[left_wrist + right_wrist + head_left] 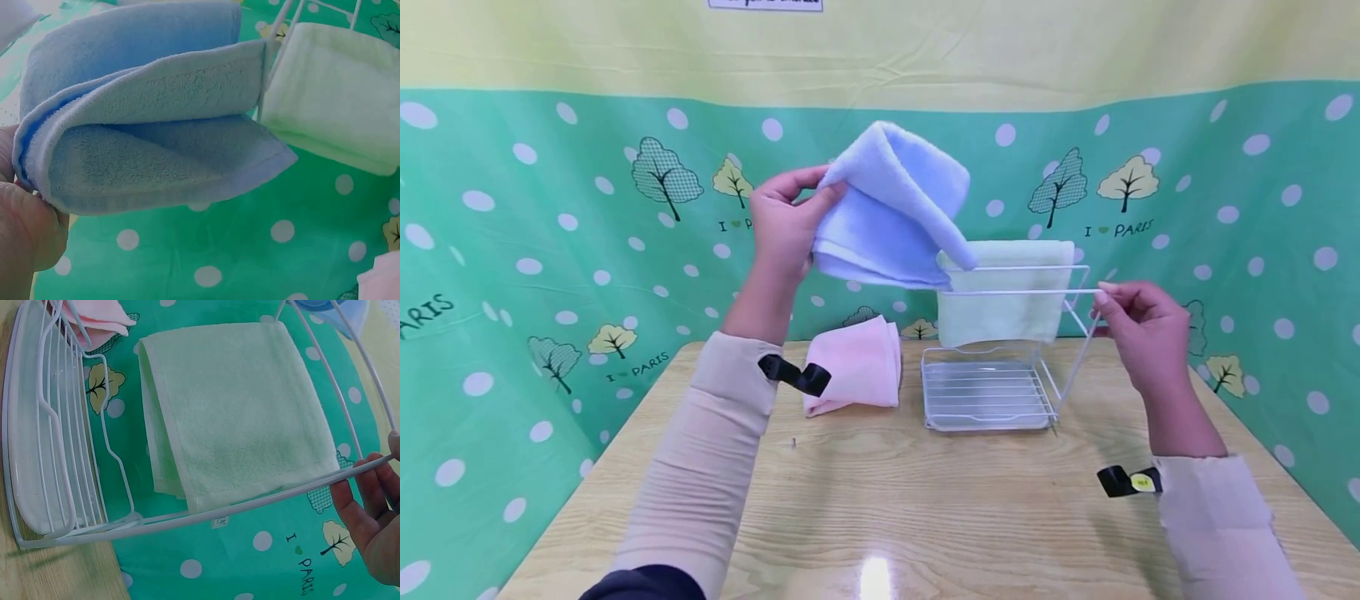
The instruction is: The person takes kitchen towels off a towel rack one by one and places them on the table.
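Note:
My left hand (786, 218) pinches a folded blue towel (887, 221) by its left side, holding it up in the air. The towel's right end overlaps the front top bar of a white wire rack (1022, 292) in the head view. In the left wrist view the blue towel (162, 112) sags open in layers, thumb at its edge. My right hand (1142, 329) grips the upper right corner of the rack between thumb and fingers. A pale green towel (240, 412) hangs folded over the rack's rear top bar.
A folded pink towel (857, 367) lies on the wooden table (880, 483) left of the rack. The rack's lower shelf has a white tray (988, 421) beneath its wires. Behind stands a green dotted curtain (700, 250). A tiny object (793, 442) lies near the pink towel.

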